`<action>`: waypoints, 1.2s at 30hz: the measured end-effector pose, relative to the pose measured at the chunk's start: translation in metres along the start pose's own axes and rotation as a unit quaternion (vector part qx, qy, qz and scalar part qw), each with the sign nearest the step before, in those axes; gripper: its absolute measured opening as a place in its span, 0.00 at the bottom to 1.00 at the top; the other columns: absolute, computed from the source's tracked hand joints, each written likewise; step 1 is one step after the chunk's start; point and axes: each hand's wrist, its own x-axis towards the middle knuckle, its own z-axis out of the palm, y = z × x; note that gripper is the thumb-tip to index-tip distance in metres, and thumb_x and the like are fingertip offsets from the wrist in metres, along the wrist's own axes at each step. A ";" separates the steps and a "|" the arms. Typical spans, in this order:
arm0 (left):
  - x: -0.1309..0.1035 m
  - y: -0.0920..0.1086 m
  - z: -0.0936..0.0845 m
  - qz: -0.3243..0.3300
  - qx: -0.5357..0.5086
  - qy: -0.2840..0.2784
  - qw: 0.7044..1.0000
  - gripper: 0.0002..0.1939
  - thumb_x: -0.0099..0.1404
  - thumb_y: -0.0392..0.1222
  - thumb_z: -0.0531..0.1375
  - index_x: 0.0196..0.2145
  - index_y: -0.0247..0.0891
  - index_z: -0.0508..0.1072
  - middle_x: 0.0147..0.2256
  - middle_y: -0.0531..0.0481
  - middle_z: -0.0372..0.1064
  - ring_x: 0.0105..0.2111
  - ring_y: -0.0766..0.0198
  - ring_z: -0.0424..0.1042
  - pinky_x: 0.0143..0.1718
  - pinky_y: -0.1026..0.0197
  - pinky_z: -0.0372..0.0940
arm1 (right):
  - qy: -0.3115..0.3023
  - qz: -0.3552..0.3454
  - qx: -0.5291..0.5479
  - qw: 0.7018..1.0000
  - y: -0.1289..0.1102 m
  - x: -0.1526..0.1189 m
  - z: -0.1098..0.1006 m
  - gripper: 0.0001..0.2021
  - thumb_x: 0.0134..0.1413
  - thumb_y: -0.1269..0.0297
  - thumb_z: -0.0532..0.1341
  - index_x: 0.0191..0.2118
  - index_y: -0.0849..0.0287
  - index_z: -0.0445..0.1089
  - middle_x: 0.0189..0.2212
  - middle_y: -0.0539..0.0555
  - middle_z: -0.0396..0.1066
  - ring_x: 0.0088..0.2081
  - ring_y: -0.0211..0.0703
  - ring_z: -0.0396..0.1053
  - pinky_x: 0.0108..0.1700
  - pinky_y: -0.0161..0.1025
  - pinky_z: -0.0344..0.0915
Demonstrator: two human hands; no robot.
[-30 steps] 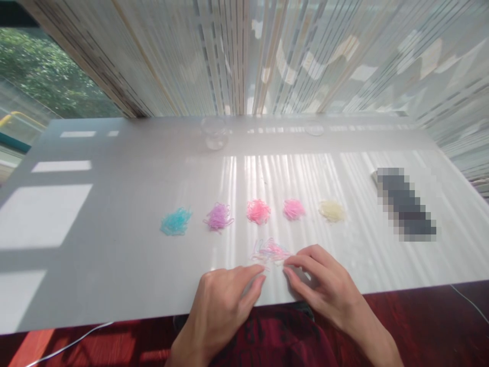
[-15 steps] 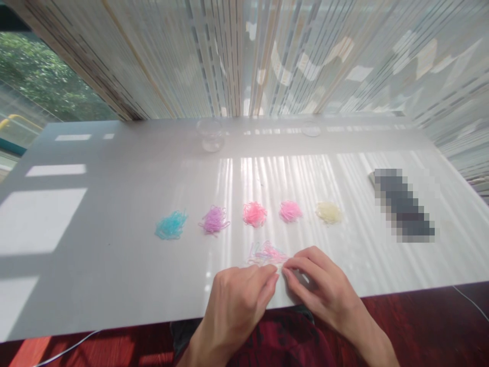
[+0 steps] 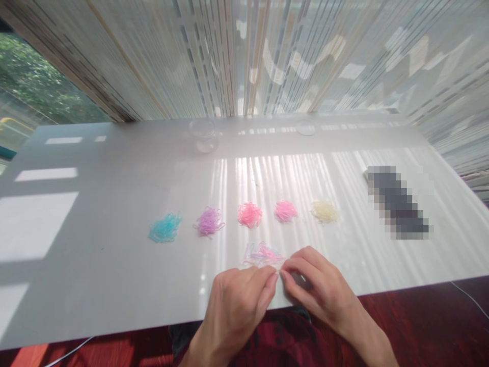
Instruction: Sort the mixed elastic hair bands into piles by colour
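My left hand point(image 3: 242, 293) is closed, thumb pressed to the forefinger, at the near edge of a small mixed pile of thin rubber bands point(image 3: 263, 253). My right hand point(image 3: 315, 278) faces it with thumb and forefinger pinched, the fingertips almost meeting the left ones. Whatever lies between the fingertips is too small to make out. Beyond the hands, sorted heaps of rubber bands form a row: blue bands point(image 3: 165, 227), purple bands point(image 3: 209, 221), coral-pink bands point(image 3: 250, 214), pink bands point(image 3: 285, 211) and pale yellow bands point(image 3: 324, 211).
A clear round container point(image 3: 207, 144) stands at the back of the white table point(image 3: 114, 275), with a clear lid-like disc point(image 3: 306, 128) farther right. On the right lies a pixelated dark oblong object point(image 3: 399, 204). A striped string curtain point(image 3: 160, 61) hangs along the back edge.
The view has shifted slightly, so the table and heaps appear a little farther left. Both hands keep nearly the same pinched pose beside the mixed pile.
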 end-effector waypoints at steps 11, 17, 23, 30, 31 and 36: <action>0.003 -0.002 -0.008 0.027 -0.011 0.038 0.999 0.11 0.75 0.35 0.56 0.41 0.39 0.79 0.23 0.54 0.75 0.21 0.67 0.75 0.26 0.66 0.66 | 0.043 -0.004 0.043 0.998 -0.007 0.004 -0.007 0.06 0.64 0.72 0.61 0.44 0.56 0.71 0.33 0.52 0.73 0.34 0.41 0.73 0.36 0.36 0.74; 0.005 -0.003 -0.010 0.019 -0.061 0.039 0.997 0.07 0.74 0.35 0.58 0.42 0.38 0.78 0.28 0.52 0.80 0.25 0.64 0.80 0.30 0.66 0.71 | 0.042 -0.021 0.060 0.997 -0.006 0.001 -0.009 0.10 0.65 0.73 0.62 0.49 0.56 0.72 0.38 0.53 0.74 0.38 0.41 0.74 0.40 0.36 0.76; 0.011 -0.001 -0.010 0.020 -0.090 0.049 0.995 0.06 0.73 0.34 0.60 0.41 0.39 0.77 0.30 0.52 0.81 0.26 0.64 0.80 0.31 0.66 0.71 | 0.046 -0.019 0.057 0.997 -0.007 0.004 -0.013 0.07 0.65 0.73 0.61 0.45 0.57 0.73 0.35 0.53 0.75 0.36 0.41 0.74 0.38 0.37 0.76; 0.017 -0.001 -0.011 0.006 -0.101 0.058 0.993 0.04 0.71 0.35 0.63 0.42 0.40 0.77 0.29 0.56 0.80 0.21 0.68 0.75 0.23 0.66 0.64 | 0.097 -0.010 0.026 0.995 0.000 0.003 -0.019 0.07 0.63 0.74 0.62 0.42 0.55 0.73 0.32 0.51 0.74 0.34 0.40 0.74 0.36 0.36 0.75; 0.017 -0.002 -0.011 0.004 -0.097 0.059 0.994 0.04 0.71 0.36 0.63 0.42 0.41 0.77 0.29 0.56 0.80 0.22 0.68 0.75 0.23 0.66 0.63 | 0.109 -0.005 0.017 0.994 0.003 0.002 -0.021 0.07 0.63 0.74 0.62 0.42 0.55 0.73 0.32 0.51 0.75 0.33 0.40 0.74 0.36 0.37 0.74; 0.018 -0.004 -0.017 -0.002 -0.073 0.054 0.996 0.04 0.72 0.36 0.62 0.42 0.42 0.76 0.29 0.58 0.79 0.22 0.69 0.74 0.23 0.65 0.61 | 0.189 0.061 -0.054 0.979 0.031 0.000 -0.046 0.07 0.62 0.74 0.63 0.40 0.54 0.73 0.32 0.51 0.75 0.31 0.40 0.72 0.33 0.36 0.70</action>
